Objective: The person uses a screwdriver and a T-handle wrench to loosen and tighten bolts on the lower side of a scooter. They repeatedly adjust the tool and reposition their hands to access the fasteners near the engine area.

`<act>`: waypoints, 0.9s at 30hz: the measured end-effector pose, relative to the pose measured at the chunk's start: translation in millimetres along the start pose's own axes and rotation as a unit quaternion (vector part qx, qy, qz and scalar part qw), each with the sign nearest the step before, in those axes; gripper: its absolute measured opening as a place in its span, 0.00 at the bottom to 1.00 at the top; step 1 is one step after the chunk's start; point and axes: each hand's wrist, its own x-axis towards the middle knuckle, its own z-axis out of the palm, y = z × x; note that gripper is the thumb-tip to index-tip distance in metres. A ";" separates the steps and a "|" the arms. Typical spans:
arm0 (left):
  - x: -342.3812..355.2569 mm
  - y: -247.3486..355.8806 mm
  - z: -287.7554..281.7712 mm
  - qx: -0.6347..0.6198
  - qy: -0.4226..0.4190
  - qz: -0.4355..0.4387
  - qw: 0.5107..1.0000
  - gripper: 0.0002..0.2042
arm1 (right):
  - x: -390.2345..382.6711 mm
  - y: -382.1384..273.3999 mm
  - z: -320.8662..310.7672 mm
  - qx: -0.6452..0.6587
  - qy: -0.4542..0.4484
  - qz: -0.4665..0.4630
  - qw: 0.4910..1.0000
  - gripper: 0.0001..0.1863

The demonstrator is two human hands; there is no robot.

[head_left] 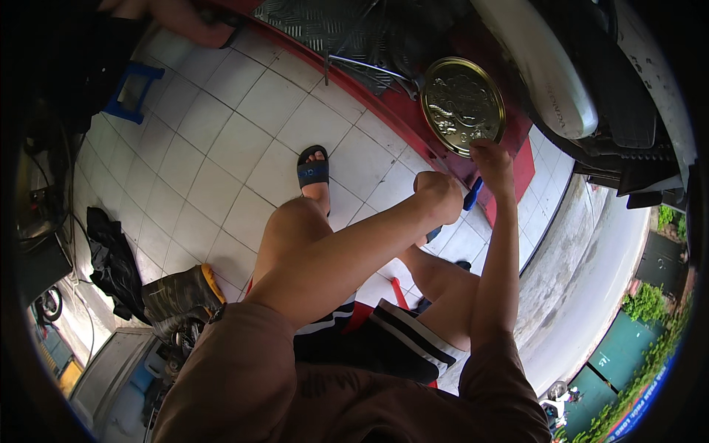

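My right hand (490, 156) is closed at the near rim of a round gold-coloured metal tray (450, 66). Its fingertips overlap the rim; whether they grip it or some small part is hidden. Shiny, wet-looking shapes fill the tray, which rests on a red metal platform (526, 176). Lower and to the left, my left hand (439, 196) is curled into a fist, back of the hand upward. What lies inside that fist cannot be seen. Right beside it is a blue handle (473, 194), apparently a hand tool's; I cannot make out whether the fist touches it.
A motorbike (565, 96) stands at the upper right. Metal tools (369, 68) lie on the platform's patterned plate. A blue stool (134, 92) and another person's arm (196, 26) are upper left. A black cloth (111, 258) and a boot (181, 292) lie on white tiles (229, 151).
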 end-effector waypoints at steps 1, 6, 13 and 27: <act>2.8 1.4 -4.3 -0.001 -0.049 -0.006 0.999 0.16 | 4.8 -7.3 6.1 0.017 0.007 -0.043 0.999 0.09; -7.2 -5.3 -21.1 -0.046 -0.133 -0.021 0.990 0.23 | 54.1 -90.8 68.3 0.022 -0.079 -0.126 0.989 0.10; -0.3 -21.4 -30.8 -0.024 -0.160 -0.071 0.984 0.23 | 148.5 -102.6 140.7 -0.150 -0.046 -0.205 0.966 0.24; -8.0 -31.3 -41.9 -0.020 -0.073 -0.080 0.994 0.25 | 170.0 -133.9 149.6 -0.179 -0.066 -0.237 0.953 0.15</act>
